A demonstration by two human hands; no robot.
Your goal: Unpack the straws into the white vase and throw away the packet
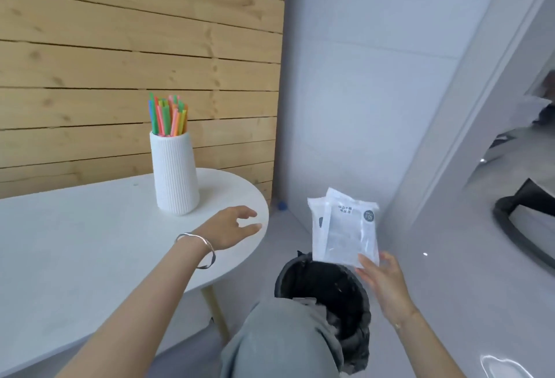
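Head view: right hand (384,284) lays straight fingers on the packet (342,227) at its lower corner, a true pinch I cannot tell; bin (282,278) just below that grip; left hand (228,227) hovers loose, empty; white vase (175,173) holding straws (168,116) just beyond it.

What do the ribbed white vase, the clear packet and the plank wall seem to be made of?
Ribbed white vase: likely matte ceramic, possibly plastic; fine vertical ridges, no gloss.
Clear packet: thin glossy plastic film; see-through, creased, catching light.
Plank wall: pale raw-looking wood; knots and grain show.
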